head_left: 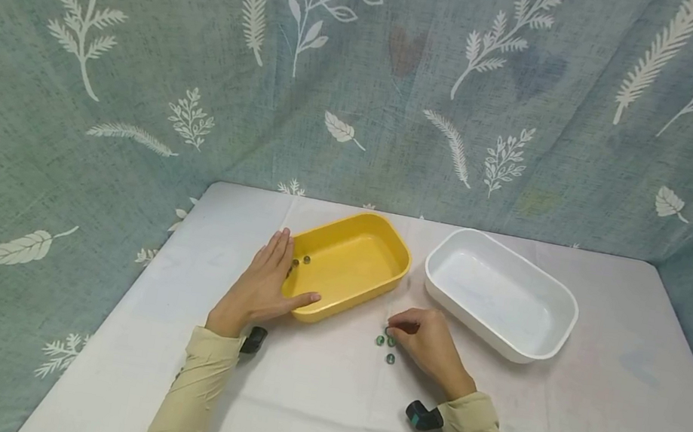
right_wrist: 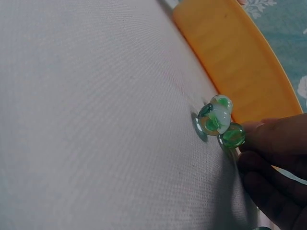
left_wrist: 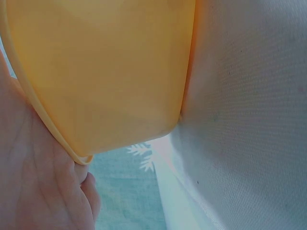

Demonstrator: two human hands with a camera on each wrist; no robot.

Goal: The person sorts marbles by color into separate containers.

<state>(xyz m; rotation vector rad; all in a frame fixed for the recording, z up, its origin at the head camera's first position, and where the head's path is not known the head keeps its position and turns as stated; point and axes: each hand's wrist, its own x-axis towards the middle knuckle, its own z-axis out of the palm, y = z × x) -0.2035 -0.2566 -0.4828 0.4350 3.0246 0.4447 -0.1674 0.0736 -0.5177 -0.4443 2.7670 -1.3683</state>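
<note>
A yellow tray (head_left: 348, 289) lies at an angle on the table, with a few small marbles (head_left: 307, 260) inside near its left end. My left hand (head_left: 259, 285) rests on that end, its fingers extended along the rim and its thumb over the near side. In the left wrist view the palm (left_wrist: 38, 172) touches the rim of the tray (left_wrist: 129, 76). With thumb and forefinger, my right hand (head_left: 428, 342) pinches a marble (head_left: 388, 330) just above the table. Several green-swirled glass marbles (right_wrist: 214, 120) sit beside the fingertips, one (head_left: 390, 358) slightly nearer me.
A white tray (head_left: 491, 336) stands to the right of the yellow one, just beyond my right hand. White cloth (head_left: 314, 409) covers the table. A green leaf-patterned curtain (head_left: 400, 141) hangs behind the far edge and at both sides.
</note>
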